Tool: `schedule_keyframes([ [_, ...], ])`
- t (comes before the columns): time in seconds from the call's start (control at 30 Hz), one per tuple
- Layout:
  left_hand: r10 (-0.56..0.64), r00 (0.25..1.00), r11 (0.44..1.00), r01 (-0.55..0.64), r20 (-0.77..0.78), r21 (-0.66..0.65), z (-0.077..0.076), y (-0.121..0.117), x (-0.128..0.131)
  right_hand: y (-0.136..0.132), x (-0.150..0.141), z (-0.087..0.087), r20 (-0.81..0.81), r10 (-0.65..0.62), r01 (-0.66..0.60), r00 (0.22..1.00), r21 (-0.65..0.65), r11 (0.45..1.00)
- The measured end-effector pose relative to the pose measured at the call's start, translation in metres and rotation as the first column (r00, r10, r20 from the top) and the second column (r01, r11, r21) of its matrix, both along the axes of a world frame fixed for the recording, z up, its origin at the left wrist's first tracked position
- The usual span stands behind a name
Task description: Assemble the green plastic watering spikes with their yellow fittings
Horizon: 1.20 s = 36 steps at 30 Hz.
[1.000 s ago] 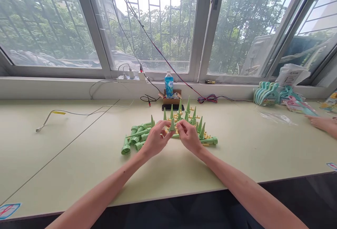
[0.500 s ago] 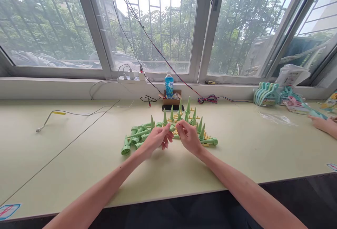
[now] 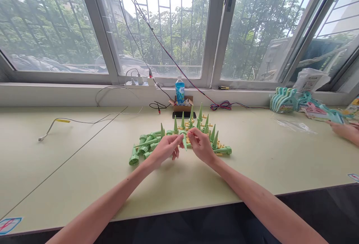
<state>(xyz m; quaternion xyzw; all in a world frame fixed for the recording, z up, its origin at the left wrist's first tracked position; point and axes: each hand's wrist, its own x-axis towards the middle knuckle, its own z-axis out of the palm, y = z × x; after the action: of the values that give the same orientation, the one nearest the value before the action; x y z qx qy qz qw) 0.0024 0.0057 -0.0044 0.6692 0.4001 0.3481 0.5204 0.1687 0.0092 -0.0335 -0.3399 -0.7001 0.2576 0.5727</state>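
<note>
Above the counter (image 3: 84,176), your left hand (image 3: 166,146) pinches a green spike (image 3: 184,144) point-down; your right hand (image 3: 201,145) curls in beside it, can't tell if it's gripping anything. Probably light, stiff, slickish plastic, so I'd grab the wide end, not the tip.

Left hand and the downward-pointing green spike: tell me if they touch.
Touching. The head view shows the left hand with its fingertips against the green spike, near its wide end.
</note>
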Motion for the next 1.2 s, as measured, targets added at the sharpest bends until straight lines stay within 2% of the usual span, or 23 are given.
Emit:
schedule_keyframes([
  [0.3,0.031,0.996,0.988,-0.018,-0.086,0.151,0.0004,-0.0029,-0.0028,0.0008,0.0014,-0.001,0.036,-0.02,0.02,0.999,-0.004,1.0],
  [0.67,0.059,0.992,0.971,-0.032,-0.108,0.238,0.0032,-0.0056,-0.0016,-0.0006,0.0017,0.0005,0.048,-0.034,0.035,0.998,-0.021,0.999],
  [1.2,0.088,0.993,0.961,-0.064,-0.078,0.269,-0.0036,-0.0011,-0.0033,-0.0013,0.0015,0.0016,0.068,-0.039,0.04,0.997,-0.015,0.999],
])
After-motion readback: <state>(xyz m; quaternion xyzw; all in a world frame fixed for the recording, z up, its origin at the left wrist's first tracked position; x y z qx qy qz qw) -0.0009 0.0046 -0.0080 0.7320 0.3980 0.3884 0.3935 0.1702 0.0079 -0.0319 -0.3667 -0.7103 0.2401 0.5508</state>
